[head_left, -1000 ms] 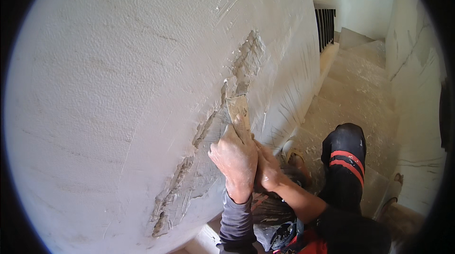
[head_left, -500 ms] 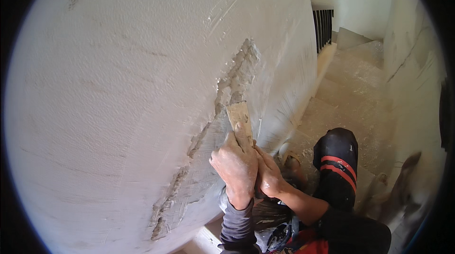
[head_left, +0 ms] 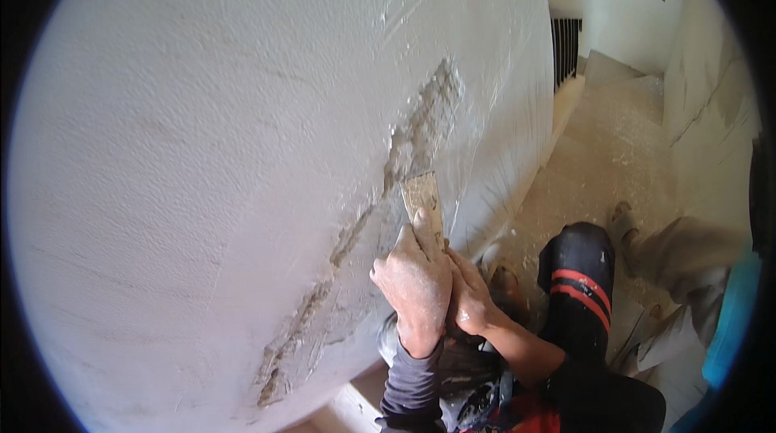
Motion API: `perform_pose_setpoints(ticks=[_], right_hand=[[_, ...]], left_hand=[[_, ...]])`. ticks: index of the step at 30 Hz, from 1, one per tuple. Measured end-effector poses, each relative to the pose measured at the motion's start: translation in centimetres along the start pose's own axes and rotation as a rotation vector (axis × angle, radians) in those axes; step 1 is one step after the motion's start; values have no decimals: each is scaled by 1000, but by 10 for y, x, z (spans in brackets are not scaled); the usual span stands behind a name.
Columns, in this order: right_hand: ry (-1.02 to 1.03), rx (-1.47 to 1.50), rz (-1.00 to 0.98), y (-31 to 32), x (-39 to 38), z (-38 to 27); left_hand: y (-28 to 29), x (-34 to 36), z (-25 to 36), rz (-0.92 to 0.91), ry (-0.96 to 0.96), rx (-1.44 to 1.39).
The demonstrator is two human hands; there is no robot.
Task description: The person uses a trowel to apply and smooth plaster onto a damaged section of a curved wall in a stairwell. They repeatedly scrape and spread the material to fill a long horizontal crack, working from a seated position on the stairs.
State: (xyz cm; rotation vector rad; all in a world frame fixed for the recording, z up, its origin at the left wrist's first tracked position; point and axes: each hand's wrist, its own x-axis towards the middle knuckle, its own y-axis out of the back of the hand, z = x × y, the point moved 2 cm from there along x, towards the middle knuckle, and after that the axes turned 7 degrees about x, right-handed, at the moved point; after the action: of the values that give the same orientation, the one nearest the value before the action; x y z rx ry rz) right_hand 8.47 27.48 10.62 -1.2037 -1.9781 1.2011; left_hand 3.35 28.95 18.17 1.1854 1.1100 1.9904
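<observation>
A plaster-smeared putty knife rests with its blade edge at the groove, a rough strip gouged diagonally through the pale wall. My left hand is closed around it, a finger laid along the blade. Pressed beside and partly behind it, my right hand is closed on the same tool's lower part. The handle itself is hidden by my fingers. White dust covers the hands.
Dusty stairs run along the wall's right side, with a black railing farther off. My bent knee juts out beside my hands. At the right, another person's trouser leg and blue garment stand close by.
The other person has come farther into view at the right, now showing trousers and blue clothing. The view has shifted slightly; both hands stay on the putty knife at the groove.
</observation>
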Motion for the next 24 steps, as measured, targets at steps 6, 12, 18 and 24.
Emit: perform_pose_setpoints(ticks=[6, 12, 18, 24], right_hand=[[138, -298, -35, 4, 7, -16], [21, -236, -65, -3, 18, -24], [36, -129, -55, 2, 2, 9], [69, -156, -7, 6, 6, 4]], left_hand=[[1, 16, 11, -28, -53, 8], [3, 24, 11, 25, -26, -36], [6, 4, -6, 39, 41, -3], [5, 14, 4, -31, -49, 74]])
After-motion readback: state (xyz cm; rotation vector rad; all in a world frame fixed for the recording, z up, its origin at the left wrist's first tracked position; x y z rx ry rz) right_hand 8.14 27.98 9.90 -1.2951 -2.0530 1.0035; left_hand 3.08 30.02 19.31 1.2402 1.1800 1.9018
